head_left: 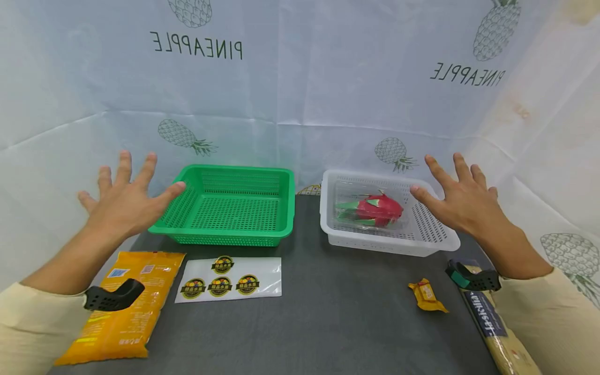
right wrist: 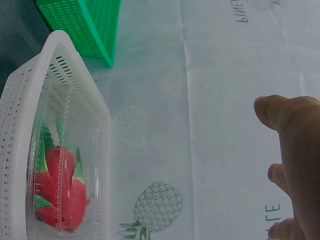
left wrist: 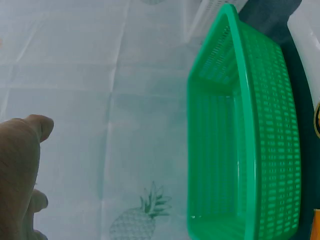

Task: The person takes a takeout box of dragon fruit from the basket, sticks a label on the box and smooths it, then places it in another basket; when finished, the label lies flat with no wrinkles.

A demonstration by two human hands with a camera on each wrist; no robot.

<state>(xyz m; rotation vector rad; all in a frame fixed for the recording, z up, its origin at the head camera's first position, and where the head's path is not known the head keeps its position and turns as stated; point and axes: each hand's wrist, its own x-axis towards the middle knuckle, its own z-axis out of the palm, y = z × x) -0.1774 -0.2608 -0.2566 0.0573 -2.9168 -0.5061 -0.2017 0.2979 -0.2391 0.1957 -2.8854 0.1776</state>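
My left hand (head_left: 124, 203) is raised with its fingers spread, holding nothing, just left of a green plastic basket (head_left: 287, 208). Nothing lies inside that basket. On the other side my right hand (head_left: 469, 200) is likewise spread and holds nothing, beside the right end of a white plastic basket (head_left: 375, 242). In the white basket sits a clear plastic box (right wrist: 92, 175) with a red dragon fruit (head_left: 379, 209) in it, its tips green. Both wrist views show fingers apart from the baskets, the left hand (left wrist: 17, 170) and the right hand (right wrist: 300, 150) at the frame edges.
A sheet of round stickers (head_left: 229, 301) lies before the green basket. An orange bag (head_left: 126, 312) is under the left forearm. At right are a small yellow wrapped snack (head_left: 425, 296) and a long beige-and-navy packet (head_left: 489, 317). Pineapple-print cloth (head_left: 300, 78) hangs behind the dark table (head_left: 319, 323).
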